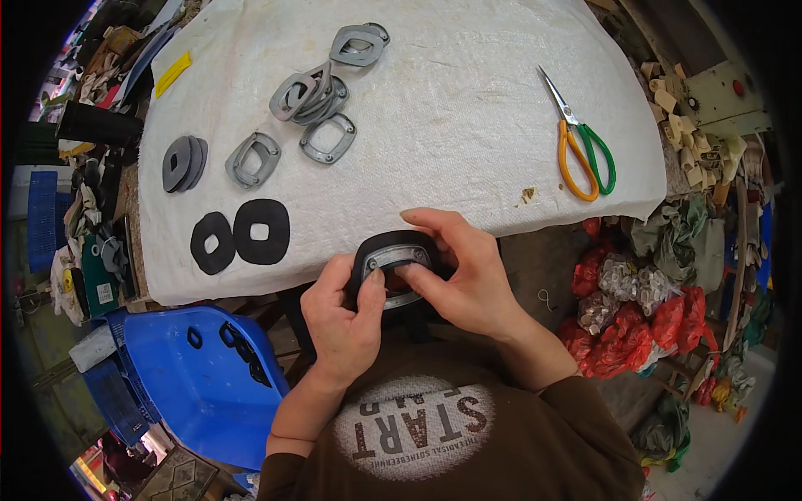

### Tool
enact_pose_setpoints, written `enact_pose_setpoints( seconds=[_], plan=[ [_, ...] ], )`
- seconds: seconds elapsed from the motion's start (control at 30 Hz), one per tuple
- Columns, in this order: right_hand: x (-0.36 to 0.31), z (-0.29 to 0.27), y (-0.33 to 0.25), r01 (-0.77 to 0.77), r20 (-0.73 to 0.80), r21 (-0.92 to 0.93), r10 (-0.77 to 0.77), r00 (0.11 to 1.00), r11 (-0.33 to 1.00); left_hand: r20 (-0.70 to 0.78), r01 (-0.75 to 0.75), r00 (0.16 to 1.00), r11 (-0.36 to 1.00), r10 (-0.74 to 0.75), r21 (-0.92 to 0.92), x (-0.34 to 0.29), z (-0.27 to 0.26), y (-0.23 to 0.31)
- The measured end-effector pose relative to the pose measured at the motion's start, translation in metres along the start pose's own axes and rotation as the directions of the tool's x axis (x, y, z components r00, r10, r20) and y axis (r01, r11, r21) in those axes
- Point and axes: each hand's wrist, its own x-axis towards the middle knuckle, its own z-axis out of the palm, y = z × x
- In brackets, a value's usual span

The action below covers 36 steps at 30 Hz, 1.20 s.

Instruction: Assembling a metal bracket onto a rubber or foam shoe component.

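Note:
Both hands are at the near edge of the white-covered table, holding a silver-grey metal frame (394,255) with a black rounded pad (401,238) around its outside. My left hand (344,317) grips its left side, thumb pressed on the metal. On the right side, my right hand (468,275) has its thumb in the opening and its index finger stretched over the far edge; the other fingers are partly hidden. To the left on the table lie two flat black pads (263,213) with square holes. Beyond them are loose metal frames (328,139) and a small stack of dark grey pads (177,167).
Scissors (568,154) with orange and green handles lie at the table's right. A yellow strip (173,73) is at the far left. Below the table's left edge stands a blue tub (209,417) with black rings in it. Red plastic bags (626,338) are at the right.

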Motion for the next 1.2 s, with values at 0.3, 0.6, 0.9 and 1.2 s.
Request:
enact_pose_setpoints(
  seconds=[0.3,0.6,0.9,1.2],
  plan=[
    [-0.012,0.005,0.004,-0.130,-0.114,0.301,0.171,0.979,0.945,0.040,0.070,0.997,0.995,-0.067,-0.071,-0.003,0.003,0.004],
    [-0.010,0.004,-0.002,-0.161,-0.105,0.544,0.257,0.961,0.824,0.061,0.033,0.998,0.991,-0.025,-0.128,-0.006,0.011,0.002],
    [-0.007,-0.002,0.017,-0.299,0.066,0.778,0.401,0.914,0.553,0.041,-0.034,0.998,0.995,0.037,-0.089,-0.011,0.021,-0.001],
    [-0.011,-0.003,0.008,-0.179,-0.016,0.657,0.251,0.968,0.733,0.048,0.038,0.998,0.988,-0.032,-0.151,-0.008,0.017,-0.001]
  ],
)
